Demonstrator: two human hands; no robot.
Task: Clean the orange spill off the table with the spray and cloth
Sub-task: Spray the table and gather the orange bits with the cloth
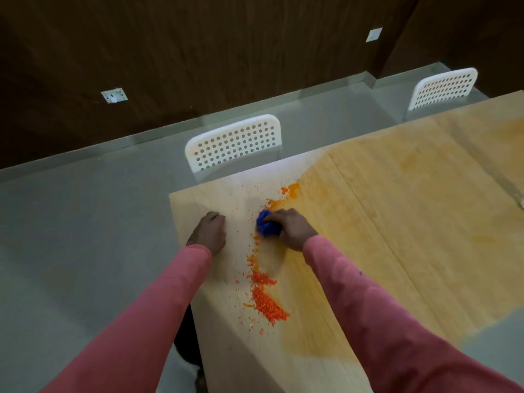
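Note:
An orange spill (266,299) of small grains runs in a band down the light wooden table (397,222), from near the far edge to a dense heap close to me. My right hand (292,226) grips a bunched blue cloth (266,226) and presses it on the table in the middle of the band. My left hand (209,231) rests on the table near its left edge, fingers curled under, holding nothing. No spray bottle is in view.
Two white perforated chairs stand at the table's far side, one (235,144) straight ahead and one (443,87) at the right. Grey floor lies left of the table edge. An orange tint stains the wood to the right.

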